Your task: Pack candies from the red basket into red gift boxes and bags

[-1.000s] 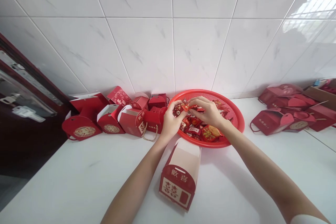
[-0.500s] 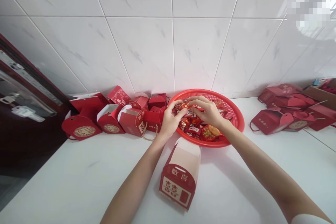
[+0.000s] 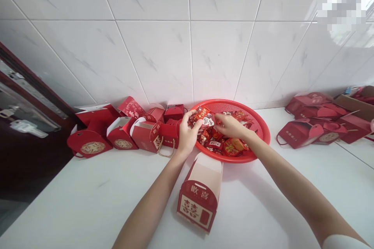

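Observation:
My left hand (image 3: 188,130) is closed around several red-wrapped candies (image 3: 204,118), one with a white label, above the left side of a red plastic basket (image 3: 264,132). My right hand (image 3: 230,126) reaches into the basket just to the right, its fingers bent down among the wrapped sweets (image 3: 233,147); whether they grip one is hidden. In front of the basket stands a red and cream gift box (image 3: 198,202) with its top open, printed with large characters.
Several red gift boxes (image 3: 95,140) line the wall at left, one with a rope handle (image 3: 167,151). More red boxes (image 3: 300,134) are grouped at right beside a cardboard carton (image 3: 355,105). A tiled wall (image 3: 152,58) rises behind the white counter (image 3: 96,198).
My right hand has drawn away from my left hand and lowered into the basket. The candies in my left hand now show more fully. The front box has stayed put.

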`<state>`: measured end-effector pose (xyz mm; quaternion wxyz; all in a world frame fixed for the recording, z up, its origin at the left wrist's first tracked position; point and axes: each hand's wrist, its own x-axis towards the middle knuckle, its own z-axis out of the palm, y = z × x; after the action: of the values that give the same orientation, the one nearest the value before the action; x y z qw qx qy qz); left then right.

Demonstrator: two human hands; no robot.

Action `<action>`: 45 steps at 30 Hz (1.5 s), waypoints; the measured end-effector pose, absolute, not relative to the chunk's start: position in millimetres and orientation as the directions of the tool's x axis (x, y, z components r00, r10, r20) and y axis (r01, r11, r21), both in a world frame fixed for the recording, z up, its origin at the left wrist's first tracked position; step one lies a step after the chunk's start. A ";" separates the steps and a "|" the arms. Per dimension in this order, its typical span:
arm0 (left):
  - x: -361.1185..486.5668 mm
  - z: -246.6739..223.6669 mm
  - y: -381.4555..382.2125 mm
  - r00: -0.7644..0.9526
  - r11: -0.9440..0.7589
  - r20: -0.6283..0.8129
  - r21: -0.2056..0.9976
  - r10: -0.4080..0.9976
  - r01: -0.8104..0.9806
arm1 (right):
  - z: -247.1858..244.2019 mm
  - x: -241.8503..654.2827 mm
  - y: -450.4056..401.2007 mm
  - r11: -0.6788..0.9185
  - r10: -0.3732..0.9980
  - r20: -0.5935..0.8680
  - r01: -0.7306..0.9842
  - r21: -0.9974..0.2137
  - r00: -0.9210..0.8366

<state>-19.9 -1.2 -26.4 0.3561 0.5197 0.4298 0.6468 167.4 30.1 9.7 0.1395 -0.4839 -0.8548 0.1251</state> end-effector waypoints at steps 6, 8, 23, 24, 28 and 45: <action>-21.1 -29.6 1.2 -0.231 -0.399 0.395 0.917 0.889 0.031 | 10.1 162.2 23.1 0.603 0.733 -0.200 0.757 -0.251 -0.651; -21.2 -29.8 1.3 -0.234 -0.398 0.394 0.917 0.889 0.031 | 12.2 160.7 21.4 0.605 0.722 -0.231 0.757 -0.247 -0.653; -20.9 -25.0 -1.5 -0.198 -0.358 0.340 0.931 0.919 -0.065 | 11.4 172.3 29.5 0.615 0.724 -0.106 0.707 -0.350 -0.682; -20.9 -24.3 -1.7 -0.196 -0.352 0.331 0.932 0.923 -0.083 | 11.0 174.9 30.5 0.607 0.733 -0.068 0.696 -0.384 -0.677; -20.1 -19.2 -3.9 -0.193 -0.294 0.257 0.935 0.947 -0.197 | 13.5 182.7 31.3 0.622 0.741 0.113 0.613 -0.488 -0.662; -23.0 -24.0 -3.5 -0.156 -0.451 0.441 0.892 0.884 -0.029 | 32.9 185.0 13.6 0.417 0.908 0.412 0.054 -0.908 -0.082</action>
<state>-23.0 -3.5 -24.0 0.3499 0.5474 0.3902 0.6524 185.0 13.6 32.9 0.5592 -0.3824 -0.6289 0.3815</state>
